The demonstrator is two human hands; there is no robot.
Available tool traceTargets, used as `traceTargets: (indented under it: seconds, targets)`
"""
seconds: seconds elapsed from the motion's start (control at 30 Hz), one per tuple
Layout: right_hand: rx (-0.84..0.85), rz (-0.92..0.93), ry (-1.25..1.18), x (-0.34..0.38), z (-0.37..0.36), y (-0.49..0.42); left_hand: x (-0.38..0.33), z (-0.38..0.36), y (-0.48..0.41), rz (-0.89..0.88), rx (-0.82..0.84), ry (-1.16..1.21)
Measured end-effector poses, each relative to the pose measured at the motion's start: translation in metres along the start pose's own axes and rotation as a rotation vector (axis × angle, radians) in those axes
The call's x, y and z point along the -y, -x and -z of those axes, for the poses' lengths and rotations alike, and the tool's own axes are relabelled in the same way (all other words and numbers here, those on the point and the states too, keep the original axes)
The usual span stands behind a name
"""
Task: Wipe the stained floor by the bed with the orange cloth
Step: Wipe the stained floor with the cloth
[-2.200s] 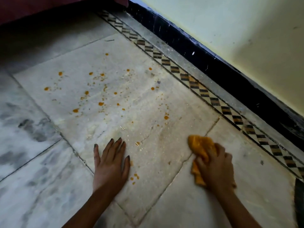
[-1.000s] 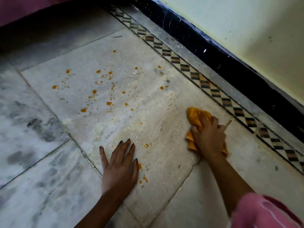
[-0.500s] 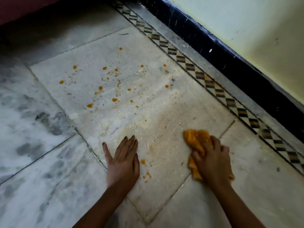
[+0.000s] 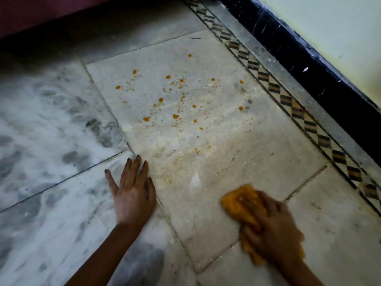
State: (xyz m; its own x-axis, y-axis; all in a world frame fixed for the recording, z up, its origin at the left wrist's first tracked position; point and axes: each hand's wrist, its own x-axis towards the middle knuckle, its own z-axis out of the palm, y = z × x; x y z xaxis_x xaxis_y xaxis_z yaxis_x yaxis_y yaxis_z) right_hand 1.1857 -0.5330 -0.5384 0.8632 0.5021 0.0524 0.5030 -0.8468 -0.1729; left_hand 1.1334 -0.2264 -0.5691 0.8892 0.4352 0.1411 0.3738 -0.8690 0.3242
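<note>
Orange stains (image 4: pixel 175 104) are spattered over the far half of a pale marble floor slab (image 4: pixel 237 153). My right hand (image 4: pixel 274 230) grips the bunched orange cloth (image 4: pixel 239 203) and presses it onto the near end of that slab; the hand is blurred by motion. My left hand (image 4: pixel 133 193) lies flat on the floor with fingers spread, at the slab's left joint. The strip between the hands and the spatter looks smeared and damp, with only faint specks.
A patterned tile border (image 4: pixel 288 102) runs diagonally along a black skirting (image 4: pixel 321 75) under a pale wall at right. The dark red bed edge (image 4: pixel 41 11) crosses the top left, with shadow beneath. Grey-veined marble (image 4: pixel 41 141) lies to the left.
My right hand has dragged the cloth back toward me along the slab. My left hand has shifted left, off the slab's edge, and the orange drops beside it are gone.
</note>
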Motion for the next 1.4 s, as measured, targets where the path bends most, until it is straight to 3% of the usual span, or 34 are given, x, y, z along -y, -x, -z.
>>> traceTargets:
  seconds: [0.1,0.17,0.23,0.33,0.4,0.47,0.6,0.67,0.73,0.8,0.87,0.97,1.03,1.1,1.27,1.33,1.4]
  targets:
    - [-0.103,-0.341,0.058,-0.005,-0.007,-0.065,0.001,0.001,0.001,-0.020,0.018,-0.009]
    - [-0.072,-0.495,0.077,0.029,-0.019,-0.107,0.003,0.004,0.000,-0.041,0.011,-0.004]
    - [-0.076,-0.430,0.040,0.078,-0.030,-0.120,0.007,0.006,0.000,-0.069,0.006,0.002]
    - [0.019,-0.043,-0.069,0.123,-0.039,-0.065,0.012,0.006,0.000,-0.085,0.009,0.039]
    - [0.051,0.188,-0.098,0.104,-0.033,-0.019,0.014,0.004,0.001,-0.080,0.007,0.075]
    - [0.017,0.256,-0.055,0.063,-0.020,0.001,0.015,0.002,0.001,-0.069,-0.007,0.134]
    - [-0.062,-0.077,0.021,0.021,-0.015,-0.055,0.015,-0.001,-0.001,-0.053,-0.032,0.223]
    - [-0.148,-0.266,0.036,0.042,-0.025,-0.106,0.015,-0.001,0.000,-0.026,-0.035,0.255]
    - [-0.099,-0.362,0.024,0.082,-0.037,-0.140,0.015,0.000,0.000,0.010,-0.049,0.302]
    - [-0.094,-0.268,-0.015,0.125,-0.046,-0.136,0.017,0.000,0.001,0.040,-0.070,0.341]
    - [0.003,-0.018,-0.065,0.146,-0.046,-0.092,0.018,0.001,0.000,0.071,-0.085,0.380]
    - [0.051,0.301,-0.104,0.108,-0.036,-0.020,0.019,0.001,0.001,0.075,-0.100,0.412]
    - [-0.023,0.263,-0.068,0.067,-0.024,-0.008,0.018,0.000,0.000,0.079,-0.111,0.418]
    - [-0.083,0.099,-0.054,0.041,-0.018,-0.030,0.017,-0.001,0.000,0.083,-0.105,0.412]
    - [-0.120,-0.292,0.014,0.090,-0.037,-0.153,0.015,0.001,0.001,0.063,-0.073,0.398]
    - [-0.080,-0.252,0.003,0.130,-0.045,-0.167,0.016,0.001,0.000,0.089,-0.071,0.419]
    - [-0.023,-0.089,-0.071,0.156,-0.047,-0.139,0.017,0.003,0.000,0.113,-0.077,0.440]
